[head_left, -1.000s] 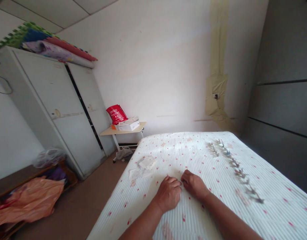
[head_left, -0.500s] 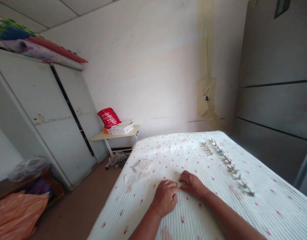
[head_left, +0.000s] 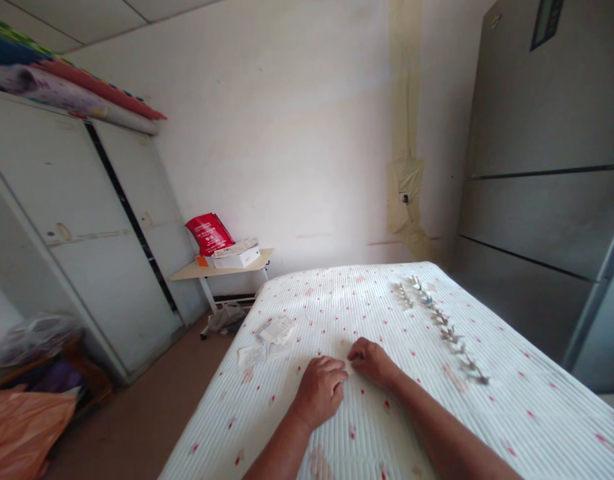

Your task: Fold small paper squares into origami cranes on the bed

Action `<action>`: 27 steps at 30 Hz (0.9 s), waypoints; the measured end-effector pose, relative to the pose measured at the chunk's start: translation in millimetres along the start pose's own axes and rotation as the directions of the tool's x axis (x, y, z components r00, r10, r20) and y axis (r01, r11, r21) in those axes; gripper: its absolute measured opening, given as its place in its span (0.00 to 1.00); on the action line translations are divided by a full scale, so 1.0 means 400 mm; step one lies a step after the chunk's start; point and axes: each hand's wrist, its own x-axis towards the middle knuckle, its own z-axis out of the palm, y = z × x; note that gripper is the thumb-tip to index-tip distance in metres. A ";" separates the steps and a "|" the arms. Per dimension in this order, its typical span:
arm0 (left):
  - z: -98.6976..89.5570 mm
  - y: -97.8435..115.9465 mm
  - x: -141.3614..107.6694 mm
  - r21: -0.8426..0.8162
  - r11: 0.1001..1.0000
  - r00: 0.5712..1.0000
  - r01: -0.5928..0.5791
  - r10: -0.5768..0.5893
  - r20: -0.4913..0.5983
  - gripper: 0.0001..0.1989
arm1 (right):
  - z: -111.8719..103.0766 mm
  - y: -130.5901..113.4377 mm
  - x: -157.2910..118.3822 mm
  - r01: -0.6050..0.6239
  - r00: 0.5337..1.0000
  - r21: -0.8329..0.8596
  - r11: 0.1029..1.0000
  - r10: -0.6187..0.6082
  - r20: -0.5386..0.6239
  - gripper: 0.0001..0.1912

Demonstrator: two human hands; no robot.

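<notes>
Low over the quilted bed cover [head_left: 367, 413], my left hand [head_left: 321, 390] and my right hand [head_left: 374, 361] sit close together with fingers curled. Between their fingertips is a small pale piece of paper [head_left: 348, 367], mostly hidden by the fingers. Printed paper sheets [head_left: 277, 331] lie in a loose pile to the left, beyond my left hand. On the right, several small folded paper shapes [head_left: 449, 333] stand in a long row. A shorter row of similar folded shapes [head_left: 403, 294] is beside its far end.
At the back left, a small table [head_left: 187, 270] carries a red bag [head_left: 210, 233] and a white box [head_left: 237, 257]. A grey wardrobe [head_left: 87, 267] stands left, with rolled mats [head_left: 91, 100] on top. A large grey refrigerator [head_left: 531, 220] is beside the bed's right edge.
The view has turned slightly right, so the scene shifts left. My right hand's fingers are curled a little more and stand slightly farther from the left fingertips.
</notes>
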 end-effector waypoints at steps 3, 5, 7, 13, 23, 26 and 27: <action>0.000 0.001 0.001 0.010 1.000 1.000 -0.009 0.009 -0.001 0.14 | 0.001 -0.007 0.001 -0.019 1.000 -0.034 0.999 0.019 -0.004 0.11; 0.000 0.000 0.001 0.020 1.000 1.000 -0.010 0.010 -0.001 0.14 | 0.002 -0.009 0.002 -0.026 1.000 -0.053 0.998 0.025 -0.011 0.12; 0.001 0.000 0.001 0.020 1.000 1.000 -0.007 0.007 -0.004 0.14 | 0.003 -0.010 0.004 -0.030 0.999 -0.059 0.998 0.028 -0.026 0.13; 0.001 0.001 0.001 0.009 1.000 1.000 -0.002 0.002 0.010 0.14 | 0.005 -0.015 0.007 -0.070 0.996 -0.094 0.993 0.065 -0.057 0.14; -0.001 0.000 0.002 0.018 1.000 1.000 -0.002 0.002 0.018 0.14 | 0.009 -0.031 0.003 -0.090 0.995 -0.172 0.981 0.083 -0.050 0.10; -0.006 0.004 0.003 0.025 1.000 0.999 0.018 -0.019 0.032 0.15 | 0.012 -0.036 0.000 -0.091 0.995 -0.208 0.974 0.081 -0.057 0.11; -0.007 0.006 0.004 0.029 0.999 0.999 0.024 -0.025 0.038 0.15 | 0.012 -0.037 -0.001 -0.088 0.995 -0.223 0.971 0.077 -0.057 0.11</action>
